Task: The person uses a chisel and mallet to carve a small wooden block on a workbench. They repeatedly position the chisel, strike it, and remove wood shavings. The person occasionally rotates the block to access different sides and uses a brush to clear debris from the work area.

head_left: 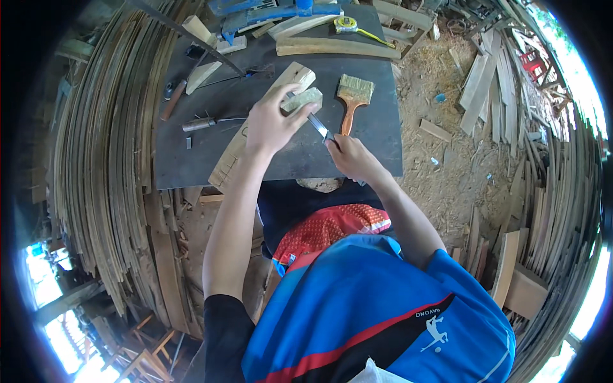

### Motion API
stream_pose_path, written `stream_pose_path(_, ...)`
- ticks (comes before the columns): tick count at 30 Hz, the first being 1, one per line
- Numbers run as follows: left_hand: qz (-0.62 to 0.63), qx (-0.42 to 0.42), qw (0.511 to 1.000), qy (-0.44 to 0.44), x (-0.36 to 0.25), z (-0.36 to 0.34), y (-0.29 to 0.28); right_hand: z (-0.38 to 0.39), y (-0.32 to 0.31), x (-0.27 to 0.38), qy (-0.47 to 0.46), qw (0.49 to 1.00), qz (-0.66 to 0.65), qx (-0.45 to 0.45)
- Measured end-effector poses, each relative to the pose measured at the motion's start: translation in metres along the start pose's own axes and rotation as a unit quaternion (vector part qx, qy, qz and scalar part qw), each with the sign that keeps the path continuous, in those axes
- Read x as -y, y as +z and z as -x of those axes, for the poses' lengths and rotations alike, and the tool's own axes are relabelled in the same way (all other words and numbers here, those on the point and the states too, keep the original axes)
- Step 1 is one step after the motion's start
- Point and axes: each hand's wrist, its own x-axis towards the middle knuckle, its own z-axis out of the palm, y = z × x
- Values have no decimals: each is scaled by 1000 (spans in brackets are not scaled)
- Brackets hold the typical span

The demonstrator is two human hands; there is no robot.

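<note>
My left hand [271, 121] is closed on a short pale wood block [302, 100], thumb on the near side and fingers over the far side. Beneath that hand a long squared timber [227, 163] lies slantwise over the dark tabletop. In my right hand [356, 157] is the handle of a chisel [318, 125]; its flat steel blade points up and left, with the tip against or just behind the block. A wide paintbrush [354, 96] with an orange-brown handle rests just beyond my right hand.
The dark tabletop [377, 153] also carries a wooden-handled tool [199, 124], a yellow tape measure [345, 25], a curved wood piece [338, 47] and blue metal clamps [281, 14]. Stacked boards [105, 153] line the left side; more planks [555, 210] stand at the right.
</note>
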Motion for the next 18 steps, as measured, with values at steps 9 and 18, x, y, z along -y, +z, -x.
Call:
stream_pose_path(9, 29, -158, 985, 69, 11, 5, 29, -5, 4, -8, -22, 999, -9, -24)
stream_pose_path(18, -14, -104, 990, 91, 28, 1, 33, -10, 22, -14, -93, 993, -29, -66)
